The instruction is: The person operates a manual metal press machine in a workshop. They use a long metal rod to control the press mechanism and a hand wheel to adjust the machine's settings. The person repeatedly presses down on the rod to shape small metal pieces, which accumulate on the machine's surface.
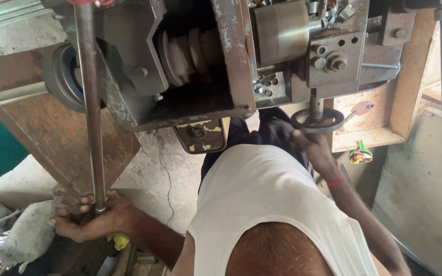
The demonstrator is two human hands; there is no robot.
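The left hand (90,220) is gripping the lower end of a long steel rod (92,110), nearest the camera. Farther off, the right hand (308,145) is closing on the small handwheel (317,120), though finger placement is unclear. The rod could be slipping or binding in the worn machine (221,66), jarring either wrist.

Single head view, steeply downward and close over torso, hands and machine (221,66)
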